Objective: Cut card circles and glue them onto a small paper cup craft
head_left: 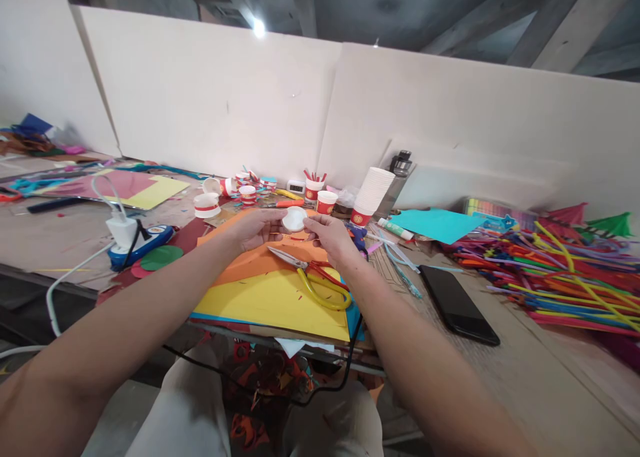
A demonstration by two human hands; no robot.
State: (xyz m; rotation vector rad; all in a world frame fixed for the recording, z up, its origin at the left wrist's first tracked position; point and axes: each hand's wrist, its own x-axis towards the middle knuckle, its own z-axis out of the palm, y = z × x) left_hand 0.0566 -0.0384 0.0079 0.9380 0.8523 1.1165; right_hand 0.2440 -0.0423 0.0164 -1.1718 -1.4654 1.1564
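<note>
Over the table's middle, a small round white paper cup piece [295, 219] faces up between both hands; it looks like a cut-down cup. My left hand [260, 229] pinches its left edge. On the opposite edge, the fingers of my right hand [327, 233] are closed. Beneath them lie scissors [320, 280] with yellow and red handles, blades toward the upper left. They rest on yellow paper [270, 303] and orange paper [250, 265]. Just behind the hands stand a red and white paper cup [327, 202] and several small cut cups [247, 194].
A tall stack of paper cups [373, 193] leans right beside a bottle [399, 177]. Rightward lie a black phone [457, 303], turquoise paper [437, 224] and a heap of pipe cleaners [565, 273]. A power strip [137, 243] with a white plug sits left. A black cable [320, 389] hangs over my lap.
</note>
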